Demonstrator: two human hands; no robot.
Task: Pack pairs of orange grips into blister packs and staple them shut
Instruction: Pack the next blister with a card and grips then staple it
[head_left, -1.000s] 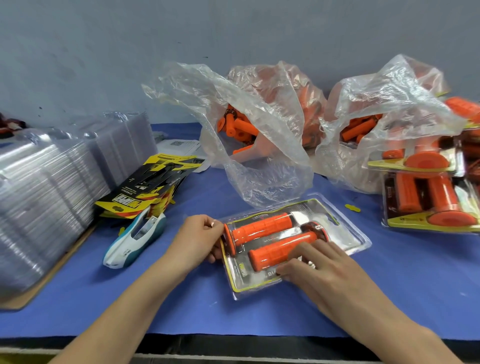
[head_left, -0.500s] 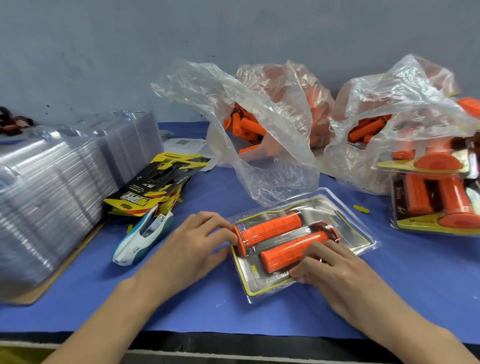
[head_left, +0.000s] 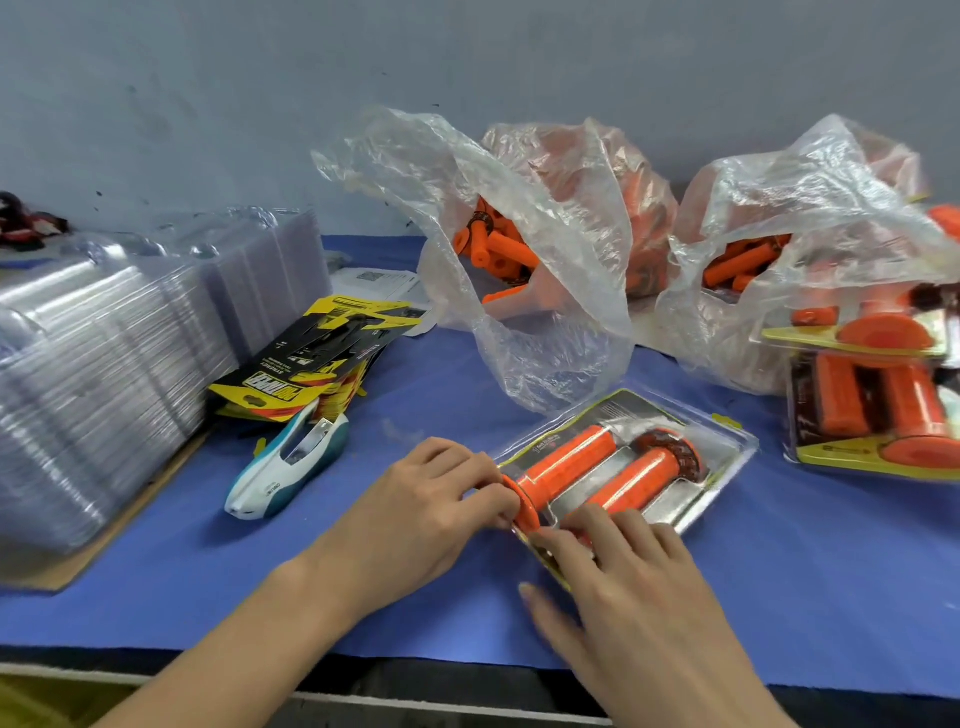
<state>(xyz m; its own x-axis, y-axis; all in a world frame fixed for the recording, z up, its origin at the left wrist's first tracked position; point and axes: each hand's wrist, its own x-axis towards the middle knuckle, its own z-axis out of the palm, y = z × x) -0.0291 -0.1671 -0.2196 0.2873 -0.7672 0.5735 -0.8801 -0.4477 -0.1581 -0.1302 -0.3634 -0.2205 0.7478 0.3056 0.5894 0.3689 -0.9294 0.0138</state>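
Front grip (head_left: 640, 477) end hidden under right hand (head_left: 638, 590); finished packs (head_left: 872, 410) edge-cropped

Left hand (head_left: 431, 512) pinches with curled fingers, right hand (head_left: 636, 597) presses down flat, fingertips nearly meeting.

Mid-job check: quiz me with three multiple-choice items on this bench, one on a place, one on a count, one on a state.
1. Where does the stapler lie from the blister pack being worked on?
A. left of it
B. right of it
C. on top of it

2. How many orange grips sit in that pack?
A. one
B. two
C. four

3. The stapler is:
A. held up off the mat
B. clamped on the pack
C. lying unheld on the blue mat

Key: 1 A, it lies left of the pack, by the printed cards. 2 B, two grips lie side by side. 3 C, the left hand and right hand are both at the pack.
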